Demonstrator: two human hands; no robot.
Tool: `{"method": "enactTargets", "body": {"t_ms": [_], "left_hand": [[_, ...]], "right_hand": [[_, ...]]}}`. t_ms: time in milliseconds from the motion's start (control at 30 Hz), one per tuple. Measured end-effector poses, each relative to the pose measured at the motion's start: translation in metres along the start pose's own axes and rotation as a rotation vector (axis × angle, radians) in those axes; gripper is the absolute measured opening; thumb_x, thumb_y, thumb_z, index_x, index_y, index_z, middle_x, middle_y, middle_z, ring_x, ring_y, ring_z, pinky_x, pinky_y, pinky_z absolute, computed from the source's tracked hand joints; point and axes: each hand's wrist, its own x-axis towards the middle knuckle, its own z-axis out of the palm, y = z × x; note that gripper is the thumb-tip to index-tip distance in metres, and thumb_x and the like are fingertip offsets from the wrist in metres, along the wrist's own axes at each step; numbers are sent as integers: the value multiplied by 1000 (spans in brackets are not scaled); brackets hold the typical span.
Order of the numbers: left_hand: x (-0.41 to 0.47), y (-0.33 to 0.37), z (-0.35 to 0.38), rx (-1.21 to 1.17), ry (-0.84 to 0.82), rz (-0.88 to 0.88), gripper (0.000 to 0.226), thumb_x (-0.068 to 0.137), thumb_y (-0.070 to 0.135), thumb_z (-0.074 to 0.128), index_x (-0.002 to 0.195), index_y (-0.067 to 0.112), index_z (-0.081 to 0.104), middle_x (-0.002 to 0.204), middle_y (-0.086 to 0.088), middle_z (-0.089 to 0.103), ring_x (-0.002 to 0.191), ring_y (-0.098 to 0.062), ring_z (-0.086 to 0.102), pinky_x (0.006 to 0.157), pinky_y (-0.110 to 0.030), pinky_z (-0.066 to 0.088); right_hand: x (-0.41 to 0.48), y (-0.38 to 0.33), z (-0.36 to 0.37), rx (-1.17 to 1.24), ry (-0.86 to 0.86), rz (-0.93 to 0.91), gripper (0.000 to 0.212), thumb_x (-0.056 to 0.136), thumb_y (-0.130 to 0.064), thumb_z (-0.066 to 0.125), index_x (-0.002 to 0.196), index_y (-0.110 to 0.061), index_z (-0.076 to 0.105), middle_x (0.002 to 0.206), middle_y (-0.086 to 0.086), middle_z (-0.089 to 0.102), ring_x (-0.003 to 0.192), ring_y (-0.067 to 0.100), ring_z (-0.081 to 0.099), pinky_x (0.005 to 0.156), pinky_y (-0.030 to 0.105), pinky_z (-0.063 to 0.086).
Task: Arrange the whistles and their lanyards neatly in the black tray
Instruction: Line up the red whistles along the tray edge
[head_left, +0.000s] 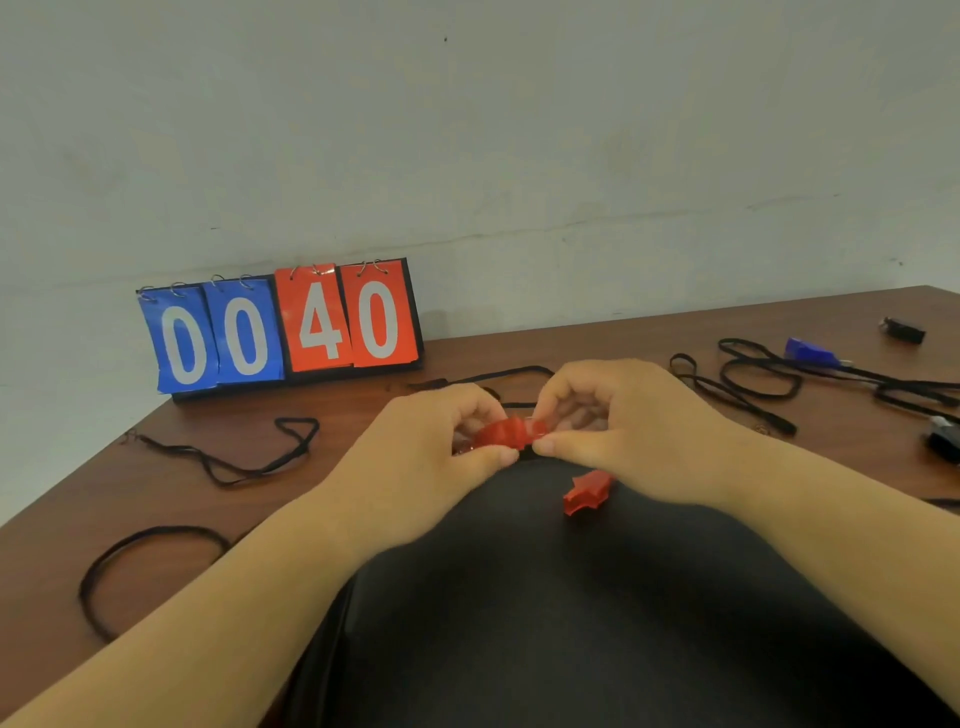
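My left hand (447, 441) and my right hand (618, 421) meet over the far end of the black tray (571, 623), both pinching one red whistle (506, 434) between thumbs and curled fingers. A second red whistle (587, 492) lies on the tray just below my right hand. A black lanyard (498, 375) trails on the table behind my hands. A blue whistle (810, 353) lies at the right among tangled black lanyards (748, 387). A black whistle (904, 329) sits at the far right.
A flip scoreboard (283, 332) reading 00 40 stands at the back left against the wall. Loose black lanyards (234, 457) and a cord loop (145, 556) lie on the wooden table (363, 405) at the left. Another dark object (943, 439) sits at the right edge.
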Motion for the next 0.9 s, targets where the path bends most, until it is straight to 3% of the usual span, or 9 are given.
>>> {"method": "enactTargets", "body": {"t_ms": [100,200,367,467,633,900], "left_hand": [[1,-6,2,187,-55,12,20,88,51,71,103,41,64,98,22,62,94,2,58,84,-18,45],[5,-12,4,364,-84,-6,27,86,59,70,104,39,65,108,22,53,104,-5,50,93,-24,44],[9,-15,6,437,-107,-53,29,86,61,69,104,40,64,122,15,47,115,-9,41,97,-29,42],[10,-18,8,450,-124,-78,33,85,64,67,106,40,57,125,13,45,117,-11,40,98,-33,42],[13,-23,11,410,-159,-126,59,86,64,66,135,39,45,142,10,43,128,-14,41,109,-40,42],[16,-24,19,315,-146,-177,55,89,61,64,135,35,49,136,10,53,122,-13,52,105,-40,50]], "right_hand": [[0,3,2,-60,-84,20,16,88,-36,77,100,-40,67,95,-22,70,93,-10,64,76,12,53],[1,9,0,-174,-208,32,26,87,-42,75,111,-42,63,105,-26,63,99,-8,60,82,15,51],[2,10,-2,-231,-401,60,32,87,-35,73,115,-45,60,113,-26,56,107,-1,55,95,24,49],[1,8,-4,-253,-438,63,40,86,-33,73,122,-43,58,119,-23,53,108,-2,52,95,22,46],[0,9,-7,-287,-499,82,45,86,-30,74,125,-43,56,124,-20,50,111,0,49,92,18,42],[3,16,-4,-331,-466,95,31,88,-25,71,114,-41,63,110,-20,59,101,2,56,84,19,47]]}}
